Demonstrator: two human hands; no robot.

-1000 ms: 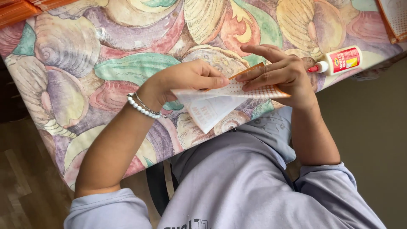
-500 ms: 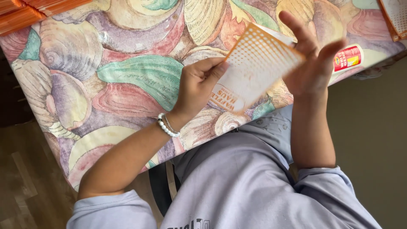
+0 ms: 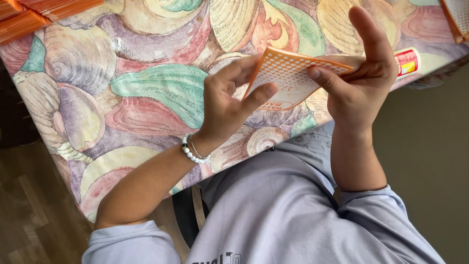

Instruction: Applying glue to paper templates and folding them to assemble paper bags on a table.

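An orange sheet with white dots (image 3: 288,78) is raised above a table covered in a seashell-patterned cloth (image 3: 146,83). My left hand (image 3: 227,105), with a beaded bracelet at the wrist, pinches the sheet's lower left edge between thumb and fingers. My right hand (image 3: 359,78) grips the sheet's right edge, thumb on top and index finger pointing up. The sheet tilts toward me, its dotted face showing.
A small red and white glue tube (image 3: 408,61) lies on the cloth just right of my right hand. Orange sheets are stacked at the top left corner (image 3: 44,12), and another dotted orange piece (image 3: 457,17) sits at the top right. The table edge runs near my lap.
The sheet was pressed flat on the cloth a second ago. Both hands have lifted it off the table and turned it, and it now sits lower and flatter than half a second ago.
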